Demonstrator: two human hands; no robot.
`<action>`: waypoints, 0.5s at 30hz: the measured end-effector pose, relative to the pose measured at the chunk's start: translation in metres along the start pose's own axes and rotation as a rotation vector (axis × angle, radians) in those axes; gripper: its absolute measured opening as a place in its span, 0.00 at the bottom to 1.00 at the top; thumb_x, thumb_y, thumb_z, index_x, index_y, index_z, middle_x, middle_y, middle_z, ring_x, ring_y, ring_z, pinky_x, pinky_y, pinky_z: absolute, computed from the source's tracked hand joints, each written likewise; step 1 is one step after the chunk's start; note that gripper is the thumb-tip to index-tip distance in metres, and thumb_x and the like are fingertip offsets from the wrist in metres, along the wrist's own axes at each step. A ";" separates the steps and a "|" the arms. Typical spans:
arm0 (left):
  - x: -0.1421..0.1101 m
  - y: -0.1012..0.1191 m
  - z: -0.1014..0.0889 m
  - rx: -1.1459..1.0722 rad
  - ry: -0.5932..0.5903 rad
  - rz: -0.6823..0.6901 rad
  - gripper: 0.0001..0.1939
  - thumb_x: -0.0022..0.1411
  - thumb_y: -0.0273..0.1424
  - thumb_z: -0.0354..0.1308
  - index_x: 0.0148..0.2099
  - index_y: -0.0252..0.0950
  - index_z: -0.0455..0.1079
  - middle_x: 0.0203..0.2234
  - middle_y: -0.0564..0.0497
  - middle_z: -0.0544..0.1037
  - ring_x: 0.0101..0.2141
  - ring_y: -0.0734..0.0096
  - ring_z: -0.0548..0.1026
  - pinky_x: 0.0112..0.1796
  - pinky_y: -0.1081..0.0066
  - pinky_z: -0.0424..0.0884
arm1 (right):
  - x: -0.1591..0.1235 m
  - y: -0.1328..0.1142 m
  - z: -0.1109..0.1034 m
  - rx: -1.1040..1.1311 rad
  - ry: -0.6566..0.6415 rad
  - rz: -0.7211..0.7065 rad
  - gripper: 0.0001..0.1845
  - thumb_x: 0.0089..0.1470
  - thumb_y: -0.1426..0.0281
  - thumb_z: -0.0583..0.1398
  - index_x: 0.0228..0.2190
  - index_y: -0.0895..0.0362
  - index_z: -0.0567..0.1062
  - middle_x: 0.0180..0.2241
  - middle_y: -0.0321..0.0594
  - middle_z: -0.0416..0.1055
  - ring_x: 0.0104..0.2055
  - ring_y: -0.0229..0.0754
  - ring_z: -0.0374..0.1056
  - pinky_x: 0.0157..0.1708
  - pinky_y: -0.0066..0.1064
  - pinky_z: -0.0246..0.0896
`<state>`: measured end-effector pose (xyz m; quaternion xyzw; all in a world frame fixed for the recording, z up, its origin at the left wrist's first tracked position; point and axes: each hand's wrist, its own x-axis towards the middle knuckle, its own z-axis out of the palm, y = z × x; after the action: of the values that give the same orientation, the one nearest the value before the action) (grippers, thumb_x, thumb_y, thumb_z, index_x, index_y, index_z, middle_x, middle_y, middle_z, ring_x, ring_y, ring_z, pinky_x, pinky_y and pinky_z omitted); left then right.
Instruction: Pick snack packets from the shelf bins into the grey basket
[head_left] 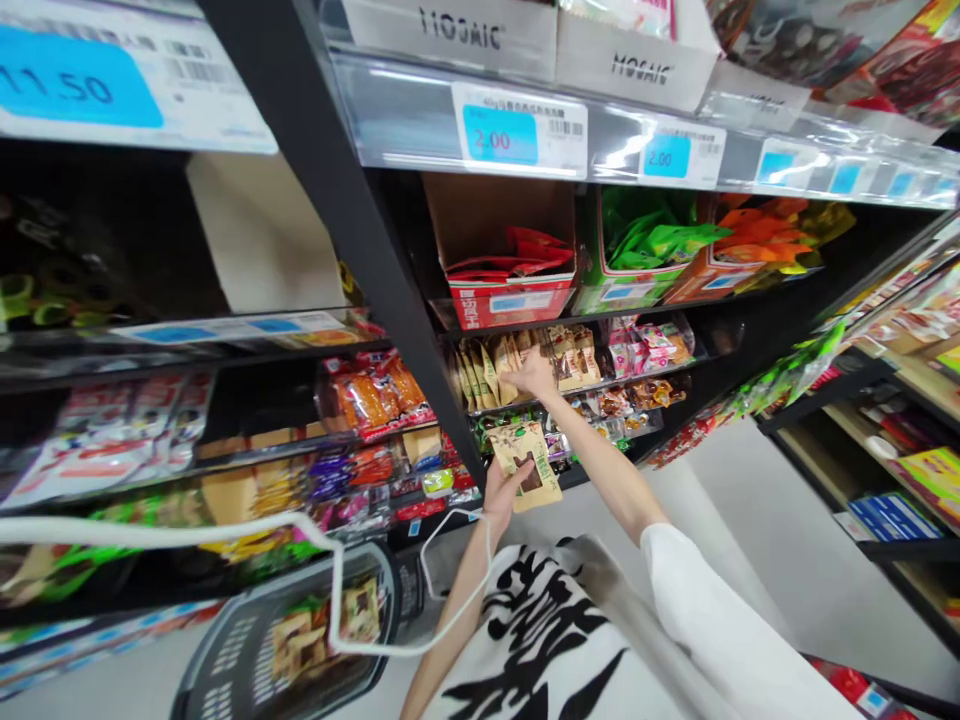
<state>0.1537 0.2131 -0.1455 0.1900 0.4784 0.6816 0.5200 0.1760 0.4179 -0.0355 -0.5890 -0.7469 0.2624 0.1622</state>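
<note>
My left hand (500, 498) is closed on a brown kraft-paper snack bag (547, 478), thumb across its front. The bag has printed plants and a dark window, and is tilted in front of the lower shelf. My right hand (536, 376) reaches into the shelf above it, at a row of similar upright kraft snack bags (480, 372). Its thumb and fingers look spread against these bags; the fingertips are partly hard to make out. More brown bags with dark windows (574, 355) stand just right of that hand.
A grey shopping basket (217, 640) with kraft bags inside stands at lower left; a white wire frame (337, 590) crosses in front of it. A black shelf post (375, 220) rises left of my hands. Boxes of red packets (510, 260) and green packets (660, 240) sit above.
</note>
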 end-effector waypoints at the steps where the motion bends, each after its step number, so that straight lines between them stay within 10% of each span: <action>1: -0.001 0.001 -0.001 0.004 0.002 0.003 0.33 0.43 0.36 0.76 0.52 0.37 0.73 0.47 0.45 0.83 0.50 0.54 0.79 0.55 0.56 0.70 | -0.005 -0.001 -0.006 0.006 0.024 -0.004 0.51 0.42 0.54 0.70 0.59 0.64 0.57 0.51 0.62 0.73 0.55 0.62 0.71 0.53 0.45 0.66; 7: -0.007 0.002 -0.004 0.010 0.019 -0.009 0.31 0.45 0.36 0.75 0.52 0.39 0.72 0.49 0.46 0.82 0.50 0.56 0.79 0.53 0.59 0.72 | -0.034 0.022 -0.053 0.189 0.147 -0.128 0.40 0.38 0.56 0.71 0.50 0.56 0.65 0.43 0.46 0.77 0.43 0.55 0.75 0.46 0.43 0.70; 15: -0.008 -0.006 -0.005 0.012 -0.001 -0.056 0.31 0.45 0.35 0.75 0.52 0.39 0.73 0.47 0.45 0.83 0.47 0.56 0.81 0.52 0.58 0.72 | -0.036 0.129 -0.134 0.819 0.064 -0.018 0.31 0.34 0.67 0.73 0.42 0.56 0.72 0.41 0.45 0.80 0.38 0.49 0.77 0.39 0.39 0.75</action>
<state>0.1564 0.2036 -0.1506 0.1800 0.4872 0.6638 0.5382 0.3620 0.4316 0.0004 -0.4769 -0.5806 0.5182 0.4086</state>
